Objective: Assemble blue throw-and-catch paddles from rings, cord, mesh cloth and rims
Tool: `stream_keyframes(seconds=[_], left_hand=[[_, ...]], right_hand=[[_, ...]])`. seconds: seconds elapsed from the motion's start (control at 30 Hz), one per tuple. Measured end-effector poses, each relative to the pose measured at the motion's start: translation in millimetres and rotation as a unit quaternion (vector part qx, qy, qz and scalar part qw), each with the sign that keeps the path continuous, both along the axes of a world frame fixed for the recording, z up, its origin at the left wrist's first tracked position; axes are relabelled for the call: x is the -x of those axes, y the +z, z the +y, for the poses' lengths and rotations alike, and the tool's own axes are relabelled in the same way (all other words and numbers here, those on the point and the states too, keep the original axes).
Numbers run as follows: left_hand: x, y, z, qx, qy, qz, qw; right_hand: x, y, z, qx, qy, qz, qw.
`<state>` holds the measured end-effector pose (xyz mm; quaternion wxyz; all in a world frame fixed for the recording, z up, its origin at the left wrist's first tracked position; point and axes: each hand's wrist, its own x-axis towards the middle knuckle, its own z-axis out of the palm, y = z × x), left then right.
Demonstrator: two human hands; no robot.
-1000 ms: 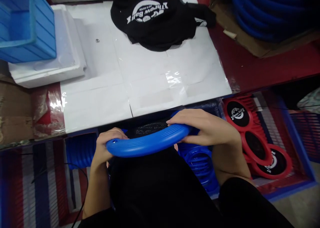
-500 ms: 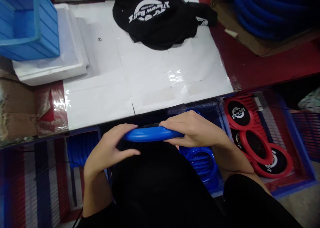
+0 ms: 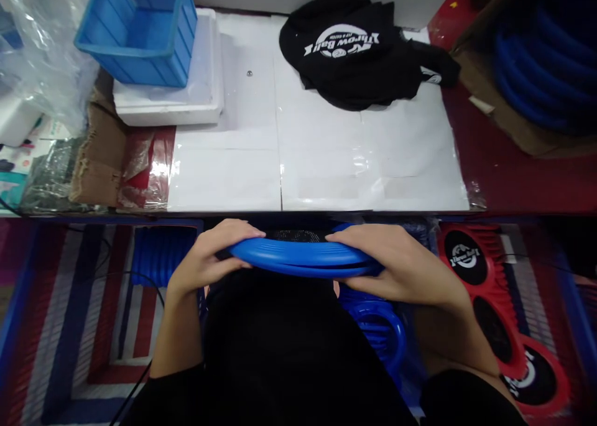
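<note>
A blue plastic ring [image 3: 298, 255] with dark mesh fabric [image 3: 296, 235] across it is held level at my body, below the table edge. Its rim shows as two stacked layers, with a dark slit between them towards the right. My left hand [image 3: 208, 261] grips the left end, thumb below and fingers on top. Closed on the right end is my right hand [image 3: 403, 264], its thumb also underneath. More blue rings [image 3: 380, 329] lie in a bin under my right forearm.
Black printed fabric pieces [image 3: 354, 53] lie on the white tabletop [image 3: 224, 177]. A blue bin [image 3: 172, 59] stands on a white foam lid [image 3: 209, 96]. Red mesh discs [image 3: 466, 255] fill a crate at right; stacked blue rings [image 3: 163, 255] sit at left. A cardboard box [image 3: 522, 140] holds blue rings.
The view has turned and levelled. A slit now shows between the ring's two layers at the right. My left thumb has closed in under the rim.
</note>
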<state>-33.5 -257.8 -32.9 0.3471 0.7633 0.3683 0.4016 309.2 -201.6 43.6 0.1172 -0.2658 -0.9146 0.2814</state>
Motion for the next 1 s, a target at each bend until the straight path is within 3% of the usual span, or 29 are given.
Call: stream_keyframes(seconds=[0.1,0.3,0.57,0.7,0.8,0.9,1.0], left_hand=[[1,4.9,-2,0.038,0.027,0.042,0.998],[-18,23.9,-3,-0.023,0.017,0.042,0.999],[-27,34.0,-12,-0.031,0.024,0.018,0.999],[-38,35.7,-20,-0.047,0.009,0.019,0.999],[-44,34.1,-24,-0.057,0.033,0.024,0.997],[-47,31.5,-26,-0.06,0.051,0.026,0.997],[-47,27.9,-26,-0.056,0.039,0.027,0.997]], right_hand=[[15,-0.3,0,0.035,-0.002,-0.029,0.999],[29,8.2,-4,0.064,0.003,-0.027,0.998],[30,32.9,-13,-0.012,0.014,-0.093,0.996],[39,46.0,-14,-0.012,0.063,-0.111,0.992],[46,49.9,-12,0.013,0.063,-0.126,0.99],[50,47.0,-14,0.031,0.055,-0.139,0.988],[51,38.2,-22,-0.004,0.047,-0.141,0.989]])
